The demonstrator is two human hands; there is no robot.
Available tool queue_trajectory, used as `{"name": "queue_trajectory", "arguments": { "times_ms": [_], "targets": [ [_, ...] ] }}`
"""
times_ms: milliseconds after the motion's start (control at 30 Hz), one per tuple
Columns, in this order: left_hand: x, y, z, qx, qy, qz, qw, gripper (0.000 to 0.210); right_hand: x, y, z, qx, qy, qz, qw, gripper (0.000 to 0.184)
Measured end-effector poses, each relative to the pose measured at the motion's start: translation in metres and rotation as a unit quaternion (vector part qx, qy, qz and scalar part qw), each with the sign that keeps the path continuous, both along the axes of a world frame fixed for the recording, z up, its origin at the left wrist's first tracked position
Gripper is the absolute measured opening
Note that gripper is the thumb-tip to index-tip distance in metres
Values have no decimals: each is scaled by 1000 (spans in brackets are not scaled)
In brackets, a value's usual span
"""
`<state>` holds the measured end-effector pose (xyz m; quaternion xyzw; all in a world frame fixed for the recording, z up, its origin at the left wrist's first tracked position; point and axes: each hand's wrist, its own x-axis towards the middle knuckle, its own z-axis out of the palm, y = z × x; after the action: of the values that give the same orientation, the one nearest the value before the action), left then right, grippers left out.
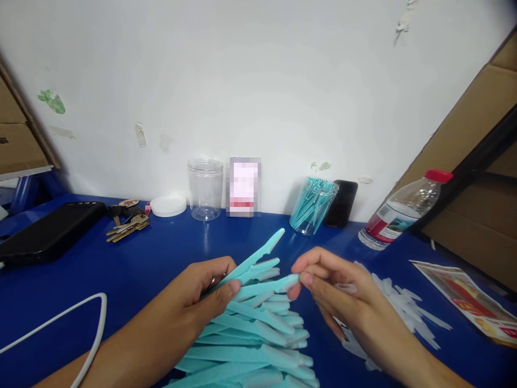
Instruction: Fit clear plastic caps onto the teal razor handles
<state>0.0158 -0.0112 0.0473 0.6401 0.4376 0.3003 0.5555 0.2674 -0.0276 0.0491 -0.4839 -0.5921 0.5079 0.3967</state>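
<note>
Several turquoise eyebrow razors (258, 257) are fanned out in my left hand (210, 288), gripped between thumb and fingers. The topmost one points up and to the right. My right hand (335, 285) pinches the blade end of one razor (266, 287) between thumb and fingertips; a pale cover seems to be on that end. Whether it is moving cannot be seen. Below my left hand lies a large pile of the same razors (250, 353), many with pale covers on their blade ends. Loose translucent white covers (399, 304) are heaped beside and partly behind my right hand.
Along the wall stand an empty clear jar (205, 191), a blurred-out box (243, 187), a jar of turquoise razors (313, 207) and a phone (342, 203). A water bottle (404, 213) and packet (464, 299) are right; white lid (168, 206), keys (128, 223), black power bank (50, 229), white cable (99, 323) left.
</note>
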Motion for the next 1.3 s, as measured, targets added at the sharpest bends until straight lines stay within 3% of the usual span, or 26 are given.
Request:
{"name": "queue_trajectory", "arguments": {
  "times_ms": [233,467,700,867,1067,1200,1300],
  "targets": [
    [0,-6,-7,14,43,25,999,44,-6,-5,-4,-24,12,26,999,40],
    [1,-7,-3,67,4,-2,998,38,-4,-5,-3,-29,-19,15,999,42],
    [1,-1,-5,190,70,104,974,38,3,0,5,38,-131,40,990,39],
    [-6,5,0,244,113,114,956,38,5,4,-3,25,-137,34,990,47],
    [-12,9,-1,297,154,97,937,38,8,11,-11,100,-202,6,974,52],
    [-12,9,-2,268,142,75,950,39,12,18,-5,-15,-79,9,997,50],
    [-11,8,-1,240,108,74,962,39,13,20,-1,-144,83,-14,986,43]
  ]
}}
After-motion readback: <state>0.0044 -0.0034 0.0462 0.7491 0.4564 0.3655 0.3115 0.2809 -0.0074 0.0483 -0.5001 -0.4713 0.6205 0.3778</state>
